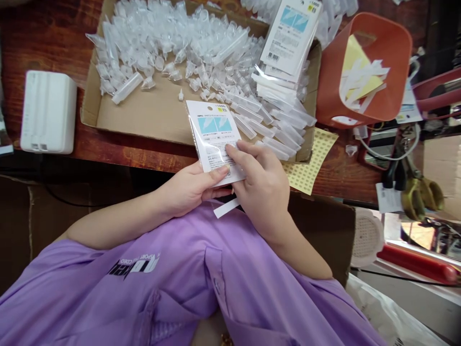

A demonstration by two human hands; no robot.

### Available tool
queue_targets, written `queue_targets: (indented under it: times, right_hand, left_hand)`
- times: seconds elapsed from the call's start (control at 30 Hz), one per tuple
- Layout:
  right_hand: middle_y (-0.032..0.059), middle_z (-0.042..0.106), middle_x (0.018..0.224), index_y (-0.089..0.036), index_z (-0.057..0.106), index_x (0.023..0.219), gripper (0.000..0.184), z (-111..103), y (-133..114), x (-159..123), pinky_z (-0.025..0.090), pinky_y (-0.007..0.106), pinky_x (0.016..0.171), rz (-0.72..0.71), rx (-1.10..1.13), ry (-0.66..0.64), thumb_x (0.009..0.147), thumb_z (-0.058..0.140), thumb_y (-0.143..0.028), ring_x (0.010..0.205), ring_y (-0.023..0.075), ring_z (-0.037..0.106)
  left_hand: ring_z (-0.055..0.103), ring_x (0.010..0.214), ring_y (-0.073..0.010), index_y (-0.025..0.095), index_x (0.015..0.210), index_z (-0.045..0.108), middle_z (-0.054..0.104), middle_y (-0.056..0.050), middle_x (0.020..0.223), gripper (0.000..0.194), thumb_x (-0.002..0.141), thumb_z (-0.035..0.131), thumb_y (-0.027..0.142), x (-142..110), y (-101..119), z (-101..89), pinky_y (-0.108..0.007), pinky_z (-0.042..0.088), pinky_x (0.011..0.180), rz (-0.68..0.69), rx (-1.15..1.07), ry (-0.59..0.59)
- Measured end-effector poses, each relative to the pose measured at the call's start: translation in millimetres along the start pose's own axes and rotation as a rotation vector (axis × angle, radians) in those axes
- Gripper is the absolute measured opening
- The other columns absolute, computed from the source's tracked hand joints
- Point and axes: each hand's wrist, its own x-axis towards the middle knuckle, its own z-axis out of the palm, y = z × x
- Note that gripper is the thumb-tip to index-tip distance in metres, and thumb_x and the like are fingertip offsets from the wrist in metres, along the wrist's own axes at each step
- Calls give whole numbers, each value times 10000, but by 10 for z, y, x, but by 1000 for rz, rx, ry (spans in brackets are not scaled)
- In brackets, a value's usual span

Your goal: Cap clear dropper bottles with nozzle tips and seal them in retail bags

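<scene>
A flat clear plastic packet with a printed card (212,127) inside is held over the front edge of the cardboard tray. My left hand (187,190) grips its lower left corner, thumb on the front and fingers behind. On the lower right side, my right hand (262,180) is closed on the packet, its fingertips pressed on the printed face. A narrow white strip (226,208) sticks out below the right hand; how it is held there is hidden. Behind the packet, the shallow cardboard tray (151,120) bears many translucent plastic nozzles (173,33) and tubes (284,127).
More packets (288,38) are stacked at the tray's right. An orange bin (327,91) contains white strips and yellow paper. A dotted yellow sheet (313,161) lies by the tray. Scissors (414,197) are at the right, a white box-shaped device (48,113) at the left.
</scene>
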Motion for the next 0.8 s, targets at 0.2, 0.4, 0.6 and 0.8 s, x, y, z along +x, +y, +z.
queue_targets:
  times: [0.2, 0.4, 0.6, 0.8]
  right_hand:
    - [174, 660, 1251, -106, 658, 1233, 379, -30, 43, -7, 586, 337, 940, -74, 86, -89, 868, 563, -76, 1136, 238, 663]
    - [121, 716, 1138, -156, 702, 1132, 309, -7, 28, -39, 615, 324, 853, -14, 30, 5, 866, 570, -68, 1034, 228, 703]
    - [172, 659, 1242, -110, 656, 1200, 358, -88, 54, -102, 567, 362, 983, -72, 135, -93, 864, 541, -73, 1153, 235, 649]
    - [119, 636, 1275, -253, 613, 1268, 377, 17, 111, -266, 577, 451, 945, -19, 50, -151, 939, 468, -141, 1148, 258, 643]
  left_hand:
    - [718, 1005, -234, 134, 1112, 672, 747, -96, 1093, 218, 900, 623, 120, -20, 49, -44, -540, 476, 1058, -19, -11, 59]
    - [694, 1075, -218, 171, 1165, 668, 724, -83, 1176, 270, 905, 613, 116, -33, 35, -1, -486, 480, 1068, -47, 24, 20]
    - [723, 985, -236, 155, 1150, 680, 739, -111, 1130, 288, 865, 689, 188, -68, 114, -115, -400, 592, 885, -114, 147, 60]
    - [741, 728, -165, 160, 1152, 670, 742, -109, 1116, 390, 777, 781, 173, -123, 81, -298, -259, 599, 679, -149, 269, 64]
